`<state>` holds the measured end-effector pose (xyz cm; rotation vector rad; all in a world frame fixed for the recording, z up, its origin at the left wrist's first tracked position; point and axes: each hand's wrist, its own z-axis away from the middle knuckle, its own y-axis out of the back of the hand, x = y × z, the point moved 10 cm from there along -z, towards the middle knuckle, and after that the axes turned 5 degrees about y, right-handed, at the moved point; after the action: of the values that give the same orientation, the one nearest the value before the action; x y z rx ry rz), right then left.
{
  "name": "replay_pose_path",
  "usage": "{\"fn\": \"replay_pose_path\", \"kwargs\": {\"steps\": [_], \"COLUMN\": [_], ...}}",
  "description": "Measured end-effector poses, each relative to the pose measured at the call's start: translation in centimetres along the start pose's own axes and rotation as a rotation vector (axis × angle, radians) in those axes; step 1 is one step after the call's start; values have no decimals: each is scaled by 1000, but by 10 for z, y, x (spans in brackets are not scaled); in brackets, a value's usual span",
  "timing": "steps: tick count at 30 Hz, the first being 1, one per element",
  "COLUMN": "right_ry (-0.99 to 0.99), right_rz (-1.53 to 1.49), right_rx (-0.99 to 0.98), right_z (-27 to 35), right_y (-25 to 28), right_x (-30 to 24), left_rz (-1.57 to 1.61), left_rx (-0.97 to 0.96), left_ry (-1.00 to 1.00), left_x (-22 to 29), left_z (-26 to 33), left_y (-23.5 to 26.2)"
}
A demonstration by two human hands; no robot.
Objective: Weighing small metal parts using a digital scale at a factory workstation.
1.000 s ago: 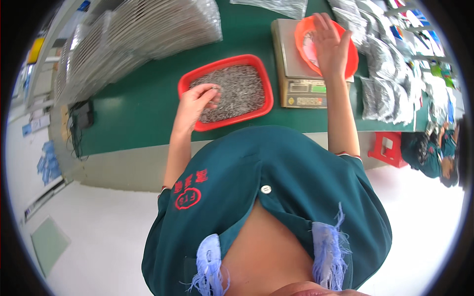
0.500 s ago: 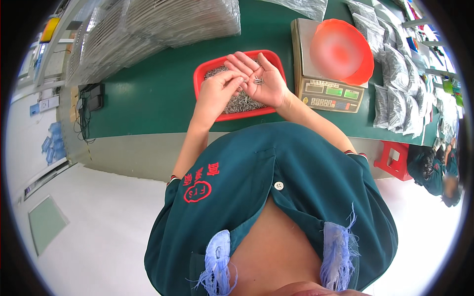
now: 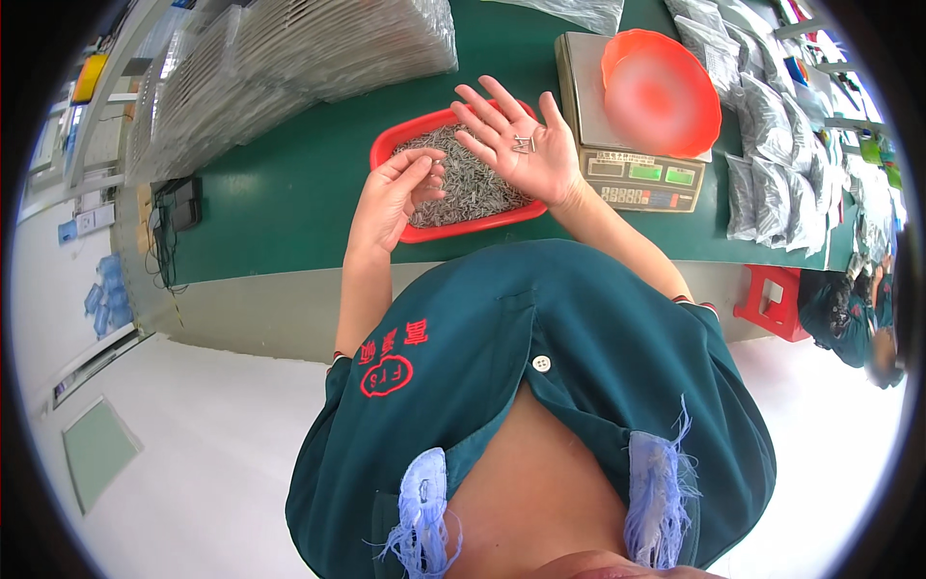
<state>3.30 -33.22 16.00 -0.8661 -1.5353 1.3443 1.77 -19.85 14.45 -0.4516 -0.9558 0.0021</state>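
Observation:
My right hand [image 3: 526,154] is palm up with its fingers spread, over the right part of a red plastic basin [image 3: 490,228]. A few small silvery screws [image 3: 524,145] lie loose on that palm. More screws [image 3: 468,183] of the same look fill the basin in a heap. My left hand [image 3: 397,193] hovers at the basin's left side, thumb and forefinger brought together and the other fingers curled. Whatever sits between those fingertips, if anything, is too small to make out.
Right of the basin stands a weighing scale [image 3: 641,181] carrying an orange-red bowl [image 3: 661,92]. Packed clear bags [image 3: 772,183] line the table's right side. Plastic-wrapped stacks [image 3: 318,48] occupy the far left. A red stool [image 3: 772,301] and another person [image 3: 837,314] are at the right.
My hands have drawn apart. The left moved away to the left from the right palm, and the right shifted rightward with its fingers spreading wider, screws still on the palm.

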Motion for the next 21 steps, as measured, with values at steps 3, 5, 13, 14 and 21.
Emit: {"fn": "replay_pose_path", "kwargs": {"steps": [3,5,13,14,21], "right_ry": [11,25,155,165,215], "right_rz": [4,-24,-68,-69,-91], "right_rx": [7,-10,-70,-86,-110], "right_z": [1,2,12,12,17], "right_y": [2,0,-9,-12,-11], "right_x": [-5,-11,-55,-58,-77], "left_rz": [3,-13,-118,-128,-165], "left_rx": [18,35,45,46,39], "left_ry": [8,17,52,55,64], "left_x": [-4,-8,-18,-18,-15], "left_z": [-1,-4,-10,-11,-16], "left_y": [7,11,17,16,12]}}
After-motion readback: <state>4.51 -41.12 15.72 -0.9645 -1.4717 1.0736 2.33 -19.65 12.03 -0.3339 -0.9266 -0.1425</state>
